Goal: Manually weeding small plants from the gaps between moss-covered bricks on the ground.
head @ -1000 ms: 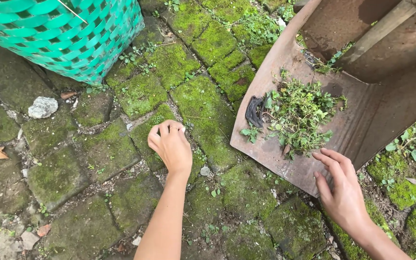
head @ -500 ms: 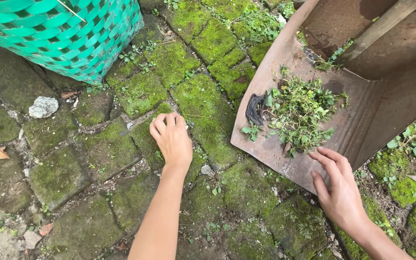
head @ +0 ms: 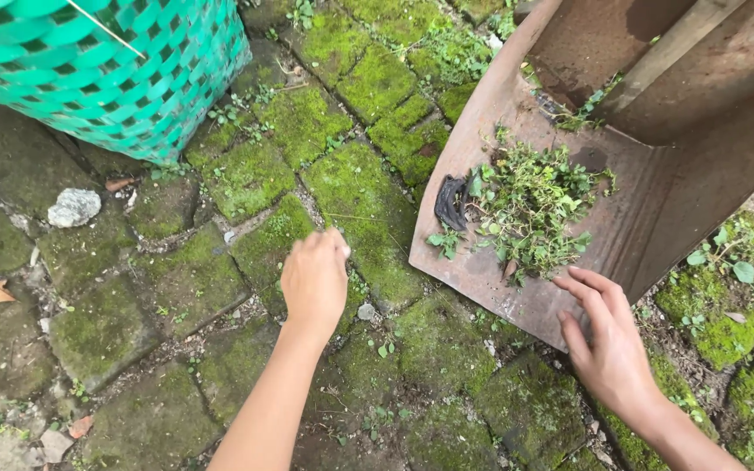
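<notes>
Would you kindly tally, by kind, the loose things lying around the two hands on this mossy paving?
Green woven basket: 1
Rusty metal dustpan: 1
Pile of pulled weeds: 1
Dark curled scrap: 1
Pale stone: 1
Hands, left hand and right hand: 2
Total: 7

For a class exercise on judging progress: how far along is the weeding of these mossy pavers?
Done: a pile of pulled weeds lies on the rusty metal scoop. In hand: the left hand is curled down at a joint between the mossy pavers; what it grips is hidden. The right hand rests open on the scoop's front edge. Left: small weeds near the green woven basket.
</notes>
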